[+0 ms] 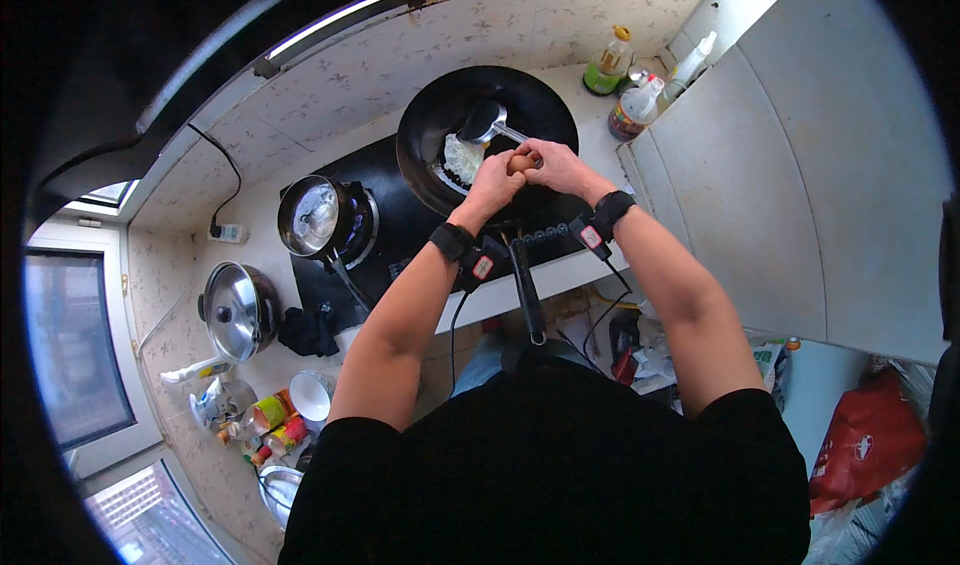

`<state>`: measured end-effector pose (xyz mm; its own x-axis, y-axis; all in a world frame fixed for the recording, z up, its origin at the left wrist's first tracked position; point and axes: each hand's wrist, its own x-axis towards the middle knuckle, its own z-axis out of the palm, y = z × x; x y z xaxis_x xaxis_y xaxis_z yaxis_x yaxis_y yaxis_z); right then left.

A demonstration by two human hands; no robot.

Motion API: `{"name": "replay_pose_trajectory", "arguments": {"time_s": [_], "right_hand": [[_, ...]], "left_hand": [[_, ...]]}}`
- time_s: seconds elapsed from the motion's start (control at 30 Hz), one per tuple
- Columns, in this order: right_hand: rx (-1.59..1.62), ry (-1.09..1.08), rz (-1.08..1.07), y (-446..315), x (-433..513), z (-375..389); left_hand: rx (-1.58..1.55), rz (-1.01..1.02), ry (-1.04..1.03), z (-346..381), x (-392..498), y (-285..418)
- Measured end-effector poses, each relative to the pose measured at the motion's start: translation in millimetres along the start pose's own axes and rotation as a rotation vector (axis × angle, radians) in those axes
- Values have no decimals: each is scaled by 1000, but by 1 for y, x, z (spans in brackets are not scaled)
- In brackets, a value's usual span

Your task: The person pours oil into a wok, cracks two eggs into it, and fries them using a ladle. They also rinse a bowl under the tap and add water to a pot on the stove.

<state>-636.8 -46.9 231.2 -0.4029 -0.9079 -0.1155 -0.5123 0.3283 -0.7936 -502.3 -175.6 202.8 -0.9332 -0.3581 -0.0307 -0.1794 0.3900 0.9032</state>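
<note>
Between the fingers of my left hand [495, 181] and my right hand [559, 166] is a brown egg [521, 164]. Both hands grip it over the near side of a large black wok [427, 107]. A fried egg [463, 158] with white showing lies in the wok, left of my hands. Against it rests the blade of a metal spatula [484, 121], whose handle runs toward my right hand and is partly hidden behind it. The wok's long handle [527, 295] points toward my body. Whether the held egg's shell is cracked cannot be made out.
Left on the black gas hob [401, 224] sits a small lidded pan [313, 216] over a blue flame. A lidded steel pot [232, 314] and a black cloth [307, 331] lie further left. Seasoning bottles [634, 107] stand right of the wok, beside a pale cabinet side [750, 182].
</note>
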Motion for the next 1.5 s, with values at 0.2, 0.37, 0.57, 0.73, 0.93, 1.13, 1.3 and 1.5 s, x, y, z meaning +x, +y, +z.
{"name": "replay_pose_trajectory", "arguments": {"time_s": [0.2,0.37,0.57,0.73,0.93,1.13,1.3,1.5], "right_hand": [[6,-18,53,-3,2,-2],[109,-35,56,-3,4,0],[71,4,-37,1,5,2],[63,6,-41,2,6,2],[27,16,-28,4,9,2],[37,7,-11,7,12,1],[33,20,-12,9,12,1],[43,16,-36,10,12,-1]], "left_hand": [[-36,-16,46,4,6,-11],[-214,-180,37,1,5,-9],[-157,-124,-4,-5,4,-7],[-24,-13,-7,-5,8,-15],[-18,63,22,-3,12,-21],[-29,20,9,-4,12,-15],[-22,57,31,-5,13,-12],[-21,36,23,-3,14,-14]]}}
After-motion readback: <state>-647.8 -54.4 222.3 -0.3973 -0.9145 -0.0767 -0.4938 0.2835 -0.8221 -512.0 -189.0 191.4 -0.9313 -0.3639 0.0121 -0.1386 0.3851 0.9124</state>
